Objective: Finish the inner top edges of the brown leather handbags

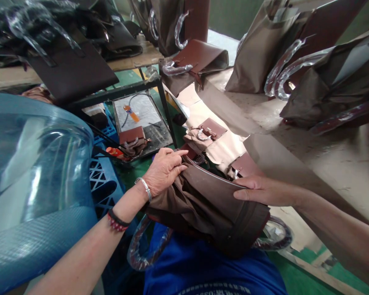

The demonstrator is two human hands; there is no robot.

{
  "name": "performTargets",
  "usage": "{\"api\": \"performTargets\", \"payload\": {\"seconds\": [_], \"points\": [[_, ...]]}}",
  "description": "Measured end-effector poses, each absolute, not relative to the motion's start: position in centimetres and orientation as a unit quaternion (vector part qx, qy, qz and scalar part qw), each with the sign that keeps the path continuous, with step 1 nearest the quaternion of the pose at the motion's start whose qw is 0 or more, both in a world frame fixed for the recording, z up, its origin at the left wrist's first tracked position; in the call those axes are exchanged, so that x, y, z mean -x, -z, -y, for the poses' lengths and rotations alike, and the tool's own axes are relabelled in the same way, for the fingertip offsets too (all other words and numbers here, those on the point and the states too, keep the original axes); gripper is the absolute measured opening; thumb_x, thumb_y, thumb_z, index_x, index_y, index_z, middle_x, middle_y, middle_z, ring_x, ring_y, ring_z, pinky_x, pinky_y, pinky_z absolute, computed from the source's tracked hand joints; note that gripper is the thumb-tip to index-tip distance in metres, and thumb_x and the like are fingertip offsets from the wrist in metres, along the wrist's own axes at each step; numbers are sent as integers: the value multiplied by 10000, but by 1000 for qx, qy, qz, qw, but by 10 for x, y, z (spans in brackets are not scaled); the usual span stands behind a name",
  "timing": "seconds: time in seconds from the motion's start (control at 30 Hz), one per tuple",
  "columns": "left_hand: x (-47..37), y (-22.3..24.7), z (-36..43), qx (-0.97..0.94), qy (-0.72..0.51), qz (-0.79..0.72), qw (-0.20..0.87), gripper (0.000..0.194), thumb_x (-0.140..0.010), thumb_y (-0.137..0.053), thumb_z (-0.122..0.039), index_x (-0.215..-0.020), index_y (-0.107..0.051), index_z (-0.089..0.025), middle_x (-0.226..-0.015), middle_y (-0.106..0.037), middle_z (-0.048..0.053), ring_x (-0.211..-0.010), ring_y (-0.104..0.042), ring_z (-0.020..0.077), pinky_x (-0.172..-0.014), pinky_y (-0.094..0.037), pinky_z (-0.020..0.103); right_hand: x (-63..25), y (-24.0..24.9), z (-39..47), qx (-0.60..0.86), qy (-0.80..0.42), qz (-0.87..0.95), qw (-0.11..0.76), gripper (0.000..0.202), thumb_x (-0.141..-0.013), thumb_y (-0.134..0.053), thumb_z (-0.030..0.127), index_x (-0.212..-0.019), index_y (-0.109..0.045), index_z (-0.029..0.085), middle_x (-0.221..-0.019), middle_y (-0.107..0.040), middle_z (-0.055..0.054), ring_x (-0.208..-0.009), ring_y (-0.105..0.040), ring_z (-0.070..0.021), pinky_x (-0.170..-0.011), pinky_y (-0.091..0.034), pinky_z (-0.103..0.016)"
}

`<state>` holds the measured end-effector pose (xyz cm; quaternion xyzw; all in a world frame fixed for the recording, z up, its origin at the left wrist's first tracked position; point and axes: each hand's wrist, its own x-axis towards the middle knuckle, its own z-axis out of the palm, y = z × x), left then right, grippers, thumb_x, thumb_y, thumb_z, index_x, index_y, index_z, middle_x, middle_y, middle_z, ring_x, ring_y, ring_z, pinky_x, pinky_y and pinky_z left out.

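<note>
A brown handbag lies across my lap, its fabric side wrinkled and its edge facing away from me. Plastic-wrapped handles stick out at both ends of it. My left hand pinches the bag's edge on the left, thumb and fingers over the rim. At the right end of the same edge, my right hand grips with its thumb on the near side and the fingers hidden behind. Brown leather bag pieces lie on beige sheets just beyond the bag.
A large blue water jug stands close on my left, with a blue crate beside it. Dark bags are piled on a wooden table at far left. More brown bags stand at upper right. An orange-handled tool rests on a low tray.
</note>
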<state>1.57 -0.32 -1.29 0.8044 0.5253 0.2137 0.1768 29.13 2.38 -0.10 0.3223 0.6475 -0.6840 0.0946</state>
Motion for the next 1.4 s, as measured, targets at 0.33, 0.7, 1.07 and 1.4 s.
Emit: {"api": "performTargets", "payload": {"seconds": [0.33, 0.7, 1.07, 1.4], "points": [[-22, 20, -18, -804, -189, -523, 210, 171, -783, -469, -234, -628, -435, -168, -874, -543, 47, -801, -436, 168, -755, -354, 313, -291, 0, -27, -325, 650, -682, 87, 441, -765, -454, 503, -914, -580, 107, -840, -603, -53, -827, -540, -194, -713, -416, -271], [-34, -51, -12, -810, -134, -549, 155, 191, -788, -419, -285, -633, -448, -176, -716, -503, 28, -782, -447, 192, -747, -333, 337, -308, -29, -19, -317, 710, -628, -36, 420, -697, -562, 490, -806, -598, 86, -621, -514, 4, -561, -462, -87, -494, -363, -175], [-36, -46, 16, -705, -55, -594, 383, 257, -740, -409, -365, -575, -374, -170, -583, -387, -27, -605, -381, 133, -565, -286, 244, -310, 6, -28, -328, 720, -611, 30, 401, -629, -623, 449, -821, -600, 97, -667, -562, 3, -600, -507, -102, -572, -419, -200], [-39, -45, 12, -673, -49, -624, 395, 286, -718, -406, -387, -548, -302, -181, -558, -311, -39, -573, -324, 122, -541, -253, 239, -310, -10, -35, -326, 591, -738, 23, 394, -562, -671, 466, -728, -553, 128, -652, -502, 37, -619, -451, -97, -483, -315, -158]]}}
